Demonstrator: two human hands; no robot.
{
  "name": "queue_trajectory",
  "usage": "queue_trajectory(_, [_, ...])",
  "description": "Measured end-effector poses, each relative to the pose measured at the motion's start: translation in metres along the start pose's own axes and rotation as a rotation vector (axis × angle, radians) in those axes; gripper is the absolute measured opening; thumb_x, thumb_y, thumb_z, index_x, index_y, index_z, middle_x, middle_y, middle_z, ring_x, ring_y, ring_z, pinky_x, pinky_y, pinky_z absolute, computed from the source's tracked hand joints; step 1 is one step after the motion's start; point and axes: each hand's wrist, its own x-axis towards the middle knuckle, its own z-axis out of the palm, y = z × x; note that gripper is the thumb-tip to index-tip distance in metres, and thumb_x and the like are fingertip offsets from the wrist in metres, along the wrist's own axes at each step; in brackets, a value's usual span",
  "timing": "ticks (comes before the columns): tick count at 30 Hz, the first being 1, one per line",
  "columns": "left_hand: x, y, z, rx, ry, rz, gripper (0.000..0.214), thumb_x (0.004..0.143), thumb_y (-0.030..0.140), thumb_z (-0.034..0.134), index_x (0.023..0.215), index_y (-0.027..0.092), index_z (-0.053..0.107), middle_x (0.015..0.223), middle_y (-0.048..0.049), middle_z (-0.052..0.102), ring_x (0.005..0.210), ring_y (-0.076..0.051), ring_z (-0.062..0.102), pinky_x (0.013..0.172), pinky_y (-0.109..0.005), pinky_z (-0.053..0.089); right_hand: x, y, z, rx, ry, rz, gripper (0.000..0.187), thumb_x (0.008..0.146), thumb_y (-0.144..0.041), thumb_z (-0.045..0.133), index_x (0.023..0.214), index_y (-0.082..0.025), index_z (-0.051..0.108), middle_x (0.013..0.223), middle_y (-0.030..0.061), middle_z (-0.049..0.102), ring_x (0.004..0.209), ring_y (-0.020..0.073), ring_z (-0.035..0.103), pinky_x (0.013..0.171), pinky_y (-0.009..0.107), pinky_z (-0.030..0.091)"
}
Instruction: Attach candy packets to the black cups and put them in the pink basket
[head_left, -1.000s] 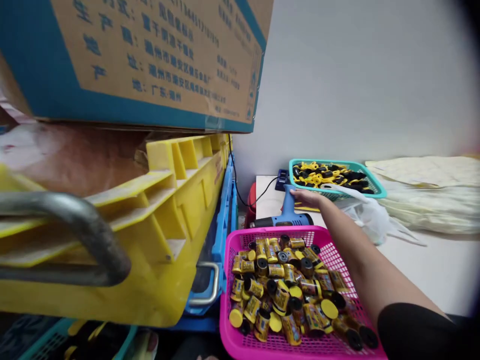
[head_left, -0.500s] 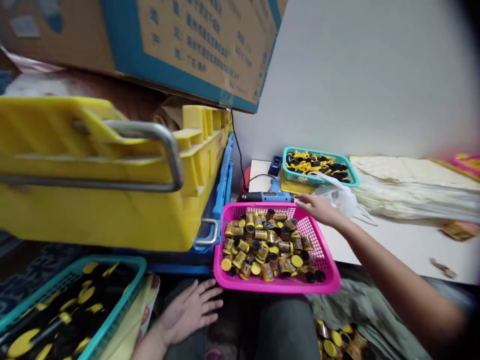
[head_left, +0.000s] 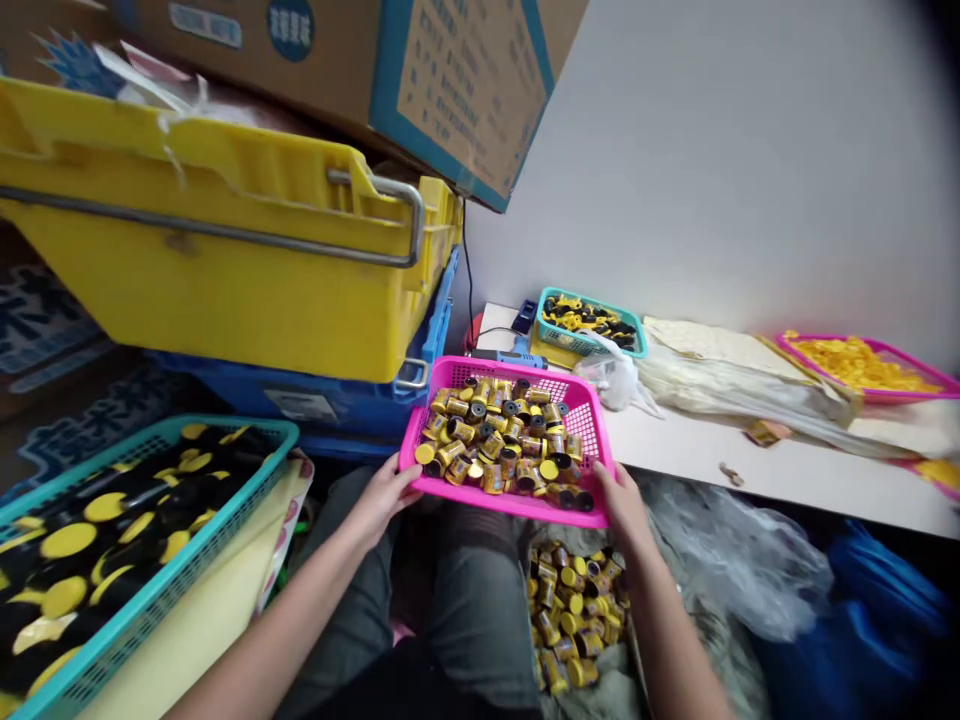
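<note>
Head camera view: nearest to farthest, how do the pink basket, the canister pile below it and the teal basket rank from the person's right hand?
1. Pink basket: its rim is in the right hand, in front.
2. Canister pile: lower down, on crumpled cloth.
3. Teal basket: far ahead, on the table.

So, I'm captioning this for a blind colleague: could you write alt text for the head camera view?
Left hand and right hand hold a pink mesh basket full of yellow-and-black canisters at its near edge. More canisters lie in a heap below. A teal basket sits to the left.
</note>
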Motion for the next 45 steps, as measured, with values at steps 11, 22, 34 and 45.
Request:
queue_trajectory(11, [-0.172, 0.001, -0.114, 0.65, 0.108, -0.336, 0.058, 0.069, 0.052, 0.07, 0.117, 0.021, 0.059, 0.107, -0.0085, 0.071, 0.102, -0.03, 0.065, 0.091, -0.039, 0.052, -0.204, 0.017, 0.009, 0.075, -0.236, 0.322, 0.06, 0.085, -0.059, 0.046, 0.123, -0.014, 0.056, 0.11, 0.0105, 0.064, 0.097, 0.0231, 0.061, 0.084, 0.033, 0.052])
queue_trajectory(22, [-0.116, -0.024, -0.071, 1.665, -0.249, 0.537, 0.063, 0.082, 0.054, 0.058, 0.139, 0.03, 0.044, 0.154, -0.0082, 0.031, 0.143, -0.036, 0.02, 0.115, -0.06, 0.011, -0.17, -0.075, 0.111, -0.534, -0.425, -0.481, 0.057, 0.091, -0.049, 0.049, 0.138, -0.018, 0.043, 0.141, 0.019, 0.035, 0.13, 0.0394, 0.034, 0.103, 0.062, 0.032])
queue_trajectory(34, [-0.074, -0.014, -0.082, 1.717, 0.266, 0.462, 0.047, 0.089, 0.043, 0.049, 0.131, 0.024, 0.053, 0.119, -0.0141, 0.053, 0.112, -0.034, 0.051, 0.096, -0.05, 0.043, -0.118, -0.081, 0.154, -0.307, -0.68, -0.674, 0.051, 0.078, -0.049, 0.071, 0.117, -0.017, 0.061, 0.102, 0.0105, 0.047, 0.098, 0.0233, 0.05, 0.091, 0.039, 0.046])
queue_trajectory(45, [-0.107, -0.002, -0.095, 1.337, -0.027, 0.535, 0.032, 0.091, 0.041, 0.044, 0.097, 0.023, 0.07, 0.111, -0.0037, 0.067, 0.106, -0.022, 0.058, 0.098, -0.04, 0.042, -0.136, -0.095, 0.114, -0.267, -0.65, -0.441, 0.04, 0.095, -0.047, 0.043, 0.11, -0.018, 0.066, 0.096, 0.006, 0.066, 0.089, 0.0221, 0.06, 0.088, 0.039, 0.047])
